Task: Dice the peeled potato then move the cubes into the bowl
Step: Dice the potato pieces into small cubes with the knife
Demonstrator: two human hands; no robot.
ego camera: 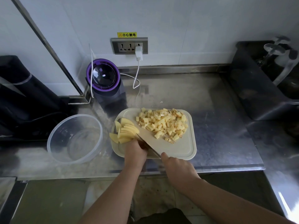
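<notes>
A pale cutting board [182, 149] lies on the steel counter. A heap of potato cubes [163, 124] covers its far right half. Fanned potato slices [126, 131] lie on the board's left edge. My left hand [135, 152] presses on the near end of the slices with curled fingers. My right hand [176, 167] grips the handle of a knife [149, 146], whose blade angles toward the slices beside my left fingers. A clear plastic bowl [53, 139] with nothing in it stands left of the board.
A purple-rimmed black appliance [103, 78] stands behind the board, with a white cable [137, 75] running to a wall socket. A dark bin [258, 81] sits at the back right, and dark equipment [24, 97] at the left. The counter edge runs just below the board.
</notes>
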